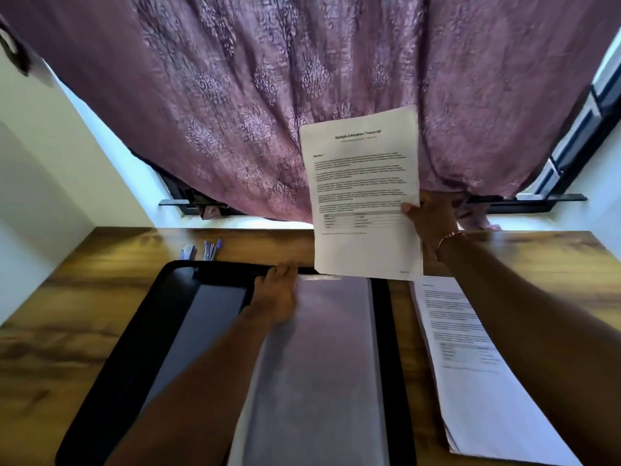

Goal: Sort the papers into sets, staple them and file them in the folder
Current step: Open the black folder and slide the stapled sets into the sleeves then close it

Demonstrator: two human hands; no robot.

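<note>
Held set (364, 196): white printed pages headed "Sample Education Transcript", upright, pinched at the right edge by the right hand (430, 213)
Folder (144, 331): black, open flat on the tabletop (67, 314), clear sleeve (319, 364) uppermost
Stack (477, 381): printed pages, flat, just right of the folder

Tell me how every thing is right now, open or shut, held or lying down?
Folder: open, flat on the desk.
Clear sleeve: flat in the folder, under the left hand.
Held papers: lifted upright, pinched by the right hand.
Paper stack: flat on the desk, right of the folder.
Stapler: on the desk, untouched.
Pens: beside the stapler, untouched.
Curtain: hanging closed behind the desk.
</note>
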